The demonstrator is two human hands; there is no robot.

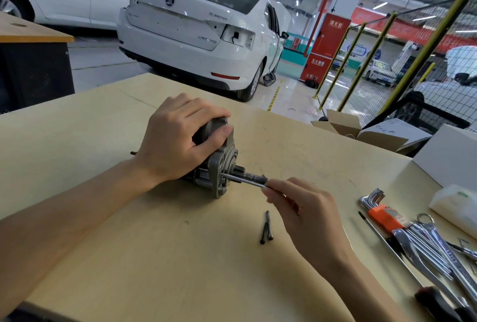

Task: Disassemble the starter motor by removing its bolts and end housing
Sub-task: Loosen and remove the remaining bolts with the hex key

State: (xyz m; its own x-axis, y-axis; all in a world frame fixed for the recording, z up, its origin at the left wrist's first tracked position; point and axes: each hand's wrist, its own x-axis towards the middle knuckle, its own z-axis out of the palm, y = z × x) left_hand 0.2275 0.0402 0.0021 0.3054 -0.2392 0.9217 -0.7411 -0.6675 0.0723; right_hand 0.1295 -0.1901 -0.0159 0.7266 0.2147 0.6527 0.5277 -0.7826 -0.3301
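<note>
On the workbench (103,141) | left hand (173,141) clamps starter motor (219,164) | right hand (302,208) pinches a long bolt (242,179) half-drawn from end housing (222,174) | risk — bolt binds if pulled askew

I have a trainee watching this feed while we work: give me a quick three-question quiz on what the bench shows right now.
1. True or false: the left hand rests on top of the starter motor.
2. How many loose bolts lie on the table in front of the motor?
3. The right hand pinches: A) a wrench B) a long bolt sticking out of the end housing C) the orange hex key holder.

Key: 1 true. 2 two. 3 B.
</note>
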